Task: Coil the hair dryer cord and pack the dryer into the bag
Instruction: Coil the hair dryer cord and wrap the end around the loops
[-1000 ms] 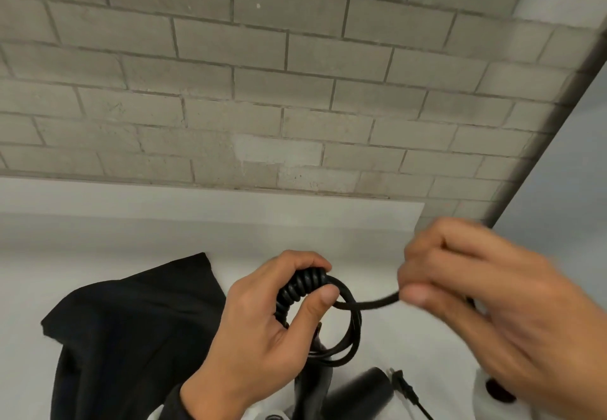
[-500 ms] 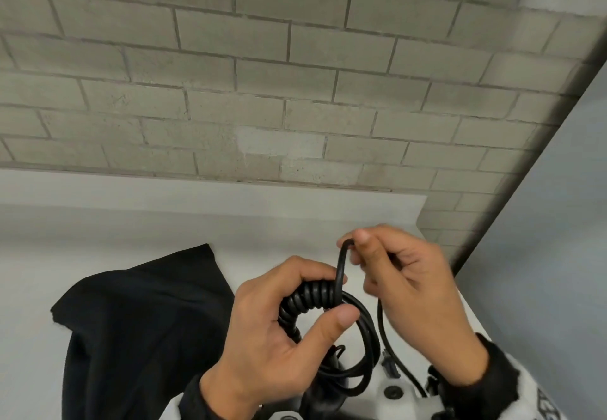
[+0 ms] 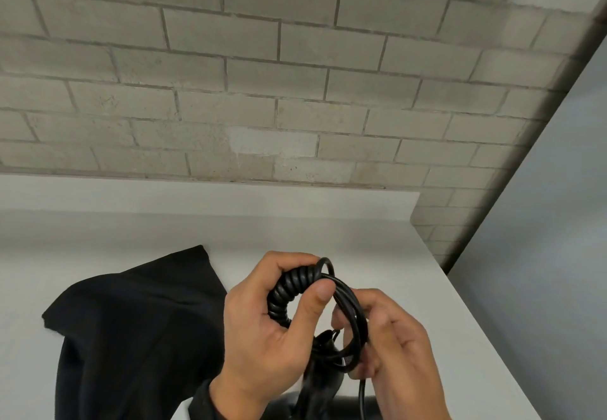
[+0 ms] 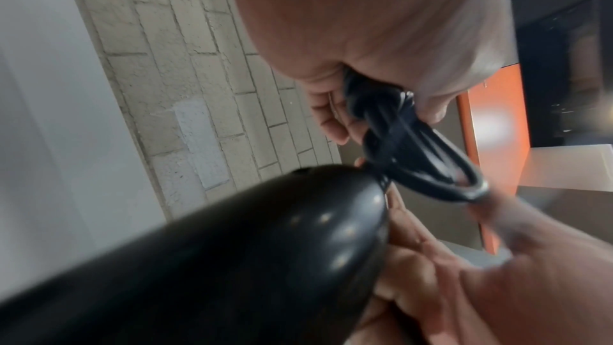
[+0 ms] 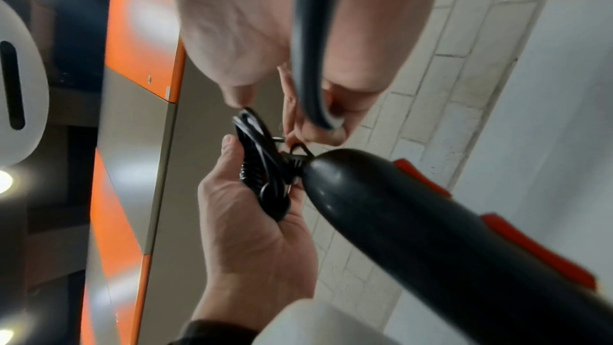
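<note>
While the left hand [image 3: 262, 318] keeps the coiled bundle pinched btwn thumb and curled fingers, the right hand [image 3: 391, 344] has come back in from out wide, where it was pulling a length of cord [image 3: 348, 314] taut approx 1 s ago; half a sec ago it was lifting that length over the top of the bundle. Now its fingers are curled round the smooth loops on the bundle's right side, so another turn looks to have been laid on. Judging by that, the coiling is well along but not done: a tail of cord drops from under the right hand toward the bottom of the head view, and the right wrist cam shows a stretch running across the palm.

Hair dryer [image 5: 414, 219] hangs just below both hands, handle end up, cord leaving it right at the bundle; it's held up off the bench [image 3: 427, 288], not resting on it. Spiral section of the cord sits under the left fingers, smooth loops beside it.

Bag [image 3: 131, 327], black, lies slumped on the bench to the left of the hands, near but not touching; can't tell whether its mouth is open. Packing not yet begun.
</note>
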Available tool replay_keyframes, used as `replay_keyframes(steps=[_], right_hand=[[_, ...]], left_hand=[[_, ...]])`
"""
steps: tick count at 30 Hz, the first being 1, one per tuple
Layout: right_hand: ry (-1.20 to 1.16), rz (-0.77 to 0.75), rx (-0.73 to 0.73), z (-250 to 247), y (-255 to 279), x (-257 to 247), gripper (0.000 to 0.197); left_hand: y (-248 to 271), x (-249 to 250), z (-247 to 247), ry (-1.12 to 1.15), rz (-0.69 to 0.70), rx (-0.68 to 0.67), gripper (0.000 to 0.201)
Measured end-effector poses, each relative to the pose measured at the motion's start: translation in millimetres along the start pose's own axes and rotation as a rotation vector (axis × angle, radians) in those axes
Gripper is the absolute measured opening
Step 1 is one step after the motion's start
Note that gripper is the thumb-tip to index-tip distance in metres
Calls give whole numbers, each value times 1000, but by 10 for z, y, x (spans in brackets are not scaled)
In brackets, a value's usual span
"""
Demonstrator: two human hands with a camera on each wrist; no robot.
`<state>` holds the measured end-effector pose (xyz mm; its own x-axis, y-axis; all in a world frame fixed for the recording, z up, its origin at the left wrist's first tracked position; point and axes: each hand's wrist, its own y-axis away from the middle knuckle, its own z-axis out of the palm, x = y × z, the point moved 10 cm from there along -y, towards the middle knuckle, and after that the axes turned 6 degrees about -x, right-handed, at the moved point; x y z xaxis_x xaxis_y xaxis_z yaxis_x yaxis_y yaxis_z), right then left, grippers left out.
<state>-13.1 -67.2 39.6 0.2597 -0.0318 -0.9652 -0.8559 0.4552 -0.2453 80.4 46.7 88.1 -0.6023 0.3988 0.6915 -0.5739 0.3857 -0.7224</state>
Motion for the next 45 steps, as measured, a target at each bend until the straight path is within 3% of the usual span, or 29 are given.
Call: replay_keyframes(steps=[13,17,20,27,29,33,36,37,41,45], right_hand=[[-51,-37,-31,-60,-15,46,47],[-24,1,-73,-58,-33,78,28],[66,28,-96,-61,-36,73,22],[288,16,-92,-57,-62,21,18],[428,-62,-8,-64,-43,-48,15],[772,-416,356,-53,189,-472,38],[924,-593,406,167,333,-645,12],[952,-581,374,219,316,-618,7],[1083,-320,215,319,129,-390,26],[1039,-190,187,275,58,-290,13]], left_hand=[[-18,1,37,-24,-29,-4,33],[-38,-34,63,-22,-55,-34,26],[-40,-81,86,17,-96,-55,18],[-54,-56,72,-29,-119,-44,21],[-52,-76,34,-42,-132,-5,19],[-30,-103,-27,-64,-169,85,18],[-13,-73,-55,-75,-159,140,19],[-6,-71,-55,-72,-157,149,19],[11,-40,-39,-71,-133,165,20],[10,-39,-64,-85,-111,161,21]])
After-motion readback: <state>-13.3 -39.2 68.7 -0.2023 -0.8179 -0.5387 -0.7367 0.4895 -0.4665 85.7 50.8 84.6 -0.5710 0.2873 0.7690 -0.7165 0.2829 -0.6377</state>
